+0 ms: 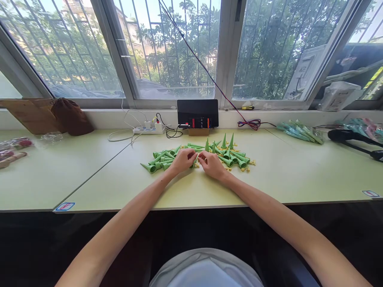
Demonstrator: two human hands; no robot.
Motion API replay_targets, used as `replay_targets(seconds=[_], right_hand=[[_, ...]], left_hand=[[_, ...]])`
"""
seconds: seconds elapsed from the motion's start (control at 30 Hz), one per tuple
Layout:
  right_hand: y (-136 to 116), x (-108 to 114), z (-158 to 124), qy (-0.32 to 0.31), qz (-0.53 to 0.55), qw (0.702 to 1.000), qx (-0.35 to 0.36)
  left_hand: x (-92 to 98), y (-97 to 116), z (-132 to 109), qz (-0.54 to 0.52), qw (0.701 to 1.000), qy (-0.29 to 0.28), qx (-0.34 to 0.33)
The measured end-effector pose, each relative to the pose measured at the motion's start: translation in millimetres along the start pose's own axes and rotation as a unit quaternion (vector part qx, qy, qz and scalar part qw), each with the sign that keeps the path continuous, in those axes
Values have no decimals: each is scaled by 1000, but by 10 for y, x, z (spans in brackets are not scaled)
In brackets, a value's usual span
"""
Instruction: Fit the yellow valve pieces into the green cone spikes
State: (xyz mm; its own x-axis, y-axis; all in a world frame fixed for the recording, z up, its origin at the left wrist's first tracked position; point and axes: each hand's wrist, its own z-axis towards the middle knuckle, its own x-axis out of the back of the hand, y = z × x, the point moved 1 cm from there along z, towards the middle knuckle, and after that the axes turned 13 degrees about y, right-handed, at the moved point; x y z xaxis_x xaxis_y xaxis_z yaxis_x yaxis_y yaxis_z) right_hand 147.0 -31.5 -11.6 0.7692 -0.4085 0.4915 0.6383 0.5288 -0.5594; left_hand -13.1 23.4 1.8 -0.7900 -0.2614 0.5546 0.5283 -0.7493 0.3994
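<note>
Where green cones [230, 158] heap, left hand [184, 159] and right hand [213, 164] pinch one together, bare table [119, 187] toward near edge.

A pale green table [89, 179] stands below barred, sunlit windows [167, 48].

— Where is there room for you?
— Near me. The table [191, 191] is bare between its front edge and my left hand [184, 160] and right hand [213, 164], and wide open off to both sides.
— What's in the way?
— The green cones [231, 157] crowd against both hands and behind them; past those stand a dark screen [197, 112] and a power strip [148, 129] with loose cables [172, 134].
</note>
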Motion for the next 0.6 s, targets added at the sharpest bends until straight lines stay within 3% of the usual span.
replay_targets(seconds=[0.6], right_hand=[[20, -7, -12, -7, -3, 1000, 25]], left_hand=[[-12, -40, -16, 16, 998, -58, 18]])
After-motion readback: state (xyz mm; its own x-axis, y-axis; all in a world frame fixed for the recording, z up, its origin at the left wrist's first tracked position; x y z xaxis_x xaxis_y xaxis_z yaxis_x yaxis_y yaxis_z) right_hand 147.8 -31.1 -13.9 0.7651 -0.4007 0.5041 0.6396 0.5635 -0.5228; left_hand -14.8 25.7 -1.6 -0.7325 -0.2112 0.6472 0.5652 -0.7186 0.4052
